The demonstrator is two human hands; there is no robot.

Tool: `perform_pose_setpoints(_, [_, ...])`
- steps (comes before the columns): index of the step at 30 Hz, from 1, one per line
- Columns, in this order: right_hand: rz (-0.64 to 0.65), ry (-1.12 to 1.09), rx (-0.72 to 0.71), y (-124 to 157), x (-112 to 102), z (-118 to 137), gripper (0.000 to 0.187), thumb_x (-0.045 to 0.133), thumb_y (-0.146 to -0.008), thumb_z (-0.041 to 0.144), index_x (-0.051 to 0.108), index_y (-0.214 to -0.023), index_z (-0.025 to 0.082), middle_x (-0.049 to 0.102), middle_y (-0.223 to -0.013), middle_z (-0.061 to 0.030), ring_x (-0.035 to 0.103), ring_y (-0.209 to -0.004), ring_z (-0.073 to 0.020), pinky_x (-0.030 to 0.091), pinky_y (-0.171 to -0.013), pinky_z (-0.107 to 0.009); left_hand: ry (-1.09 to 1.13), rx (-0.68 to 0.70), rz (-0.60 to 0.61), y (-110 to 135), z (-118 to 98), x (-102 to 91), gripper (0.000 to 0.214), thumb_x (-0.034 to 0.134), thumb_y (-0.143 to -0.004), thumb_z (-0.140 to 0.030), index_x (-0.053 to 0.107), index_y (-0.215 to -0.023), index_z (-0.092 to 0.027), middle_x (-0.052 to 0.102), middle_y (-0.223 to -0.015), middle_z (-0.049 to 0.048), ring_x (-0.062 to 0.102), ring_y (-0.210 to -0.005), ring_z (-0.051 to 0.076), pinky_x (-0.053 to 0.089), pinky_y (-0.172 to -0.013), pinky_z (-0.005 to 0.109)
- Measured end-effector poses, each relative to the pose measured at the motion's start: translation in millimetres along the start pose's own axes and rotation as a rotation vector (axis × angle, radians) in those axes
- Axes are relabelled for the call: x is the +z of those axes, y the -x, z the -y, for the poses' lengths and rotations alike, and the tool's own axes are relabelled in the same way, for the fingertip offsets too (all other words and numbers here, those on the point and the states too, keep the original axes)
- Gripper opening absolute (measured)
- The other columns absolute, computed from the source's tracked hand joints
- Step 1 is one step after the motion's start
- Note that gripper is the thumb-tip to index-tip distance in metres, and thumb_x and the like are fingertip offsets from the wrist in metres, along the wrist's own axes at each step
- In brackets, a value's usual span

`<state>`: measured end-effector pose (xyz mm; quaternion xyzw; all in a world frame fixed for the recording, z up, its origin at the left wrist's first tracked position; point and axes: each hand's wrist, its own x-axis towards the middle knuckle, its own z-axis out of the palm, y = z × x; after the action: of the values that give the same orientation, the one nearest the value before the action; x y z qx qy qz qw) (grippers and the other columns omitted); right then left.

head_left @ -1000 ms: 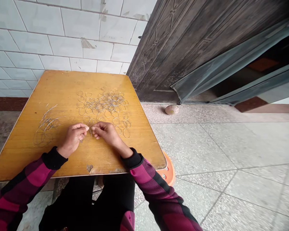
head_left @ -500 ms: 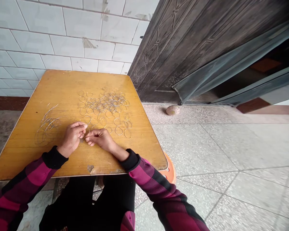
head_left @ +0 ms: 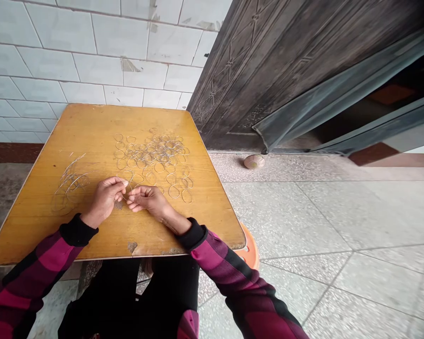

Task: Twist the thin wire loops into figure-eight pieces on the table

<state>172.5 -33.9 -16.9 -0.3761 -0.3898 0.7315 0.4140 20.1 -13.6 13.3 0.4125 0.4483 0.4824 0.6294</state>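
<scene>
Fingertips pressed together, the left hand [head_left: 107, 195] and right hand [head_left: 146, 200] pinch what seems a thin wire [head_left: 131, 179] over the table [head_left: 155, 235]; looped wires [head_left: 159, 150] lie beyond, toward the far right, loose wires [head_left: 73, 181] left.

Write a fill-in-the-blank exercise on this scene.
Of the bare left hand and bare right hand, the ____ is nearer the long curved silver wires.
The orange plastic stool shows past the yellow-brown wooden table on the person's ____ side.
Both magenta-checked sleeves end in knitted cuffs coloured ____.

Missing: left; right; black.
</scene>
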Motion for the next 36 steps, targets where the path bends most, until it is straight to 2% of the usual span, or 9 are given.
perform_pose_setpoints(10, [-0.056,-0.029,0.043,0.6,-3.0,1.7,0.031,0.082,-0.063,0.036,0.066,-0.075,0.013,0.070,-0.065,-0.0011,0.065,-0.055,-0.0082,0.054,-0.052,-0.018,-0.034,-0.031,0.120,-5.6,3.7,-11.0,0.021,0.074,-0.067,-0.030,0.067,-0.074,-0.012,0.063,-0.065,0.0011,0.042,-0.045,0.004,0.032,-0.046,0.020])
perform_pose_setpoints(17, [-0.065,-0.026,0.049,2.9,-6.9,5.8,0.029,0.081,-0.065,0.036,0.066,-0.077,0.013,0.070,-0.066,-0.0014,0.063,-0.053,-0.0070,0.053,-0.051,-0.017,0.020,-0.035,0.103,-4.7,2.0,-11.3,0.021,0.074,-0.066,-0.027,0.069,-0.079,-0.012,0.067,-0.069,0.0029,0.047,-0.046,0.006,0.035,-0.045,0.021])
perform_pose_setpoints(27, [-0.084,0.083,-0.077,3.9,-6.5,4.2,0.031,0.078,-0.070,0.041,0.067,-0.080,0.014,0.069,-0.076,-0.0009,0.066,-0.063,-0.0082,0.056,-0.063,-0.021,-0.029,-0.037,0.167,-1.4,9.0,-9.2,0.018,0.072,-0.073,-0.030,0.069,-0.075,-0.012,0.067,-0.072,0.0046,0.051,-0.052,0.008,0.041,-0.049,0.022])
perform_pose_setpoints(32, [-0.096,0.079,-0.092,3.5,-7.3,3.8,0.034,0.078,-0.068,0.043,0.066,-0.081,0.014,0.069,-0.076,-0.0017,0.066,-0.065,-0.0094,0.056,-0.064,-0.023,0.006,-0.032,0.091,0.7,11.3,-5.4,0.025,0.075,-0.069,-0.030,0.071,-0.084,-0.011,0.066,-0.076,0.0040,0.058,-0.057,0.010,0.046,-0.053,0.023])
perform_pose_setpoints(36, [-0.126,0.084,-0.112,3.0,-7.4,2.7,0.033,0.079,-0.066,0.043,0.066,-0.079,0.015,0.069,-0.075,-0.0009,0.067,-0.066,-0.0098,0.055,-0.064,-0.022,-0.151,0.053,0.056,-0.6,17.1,-7.3,0.029,0.071,-0.072,-0.033,0.071,-0.092,-0.011,0.065,-0.070,0.0025,0.059,-0.054,0.012,0.049,-0.052,0.026])
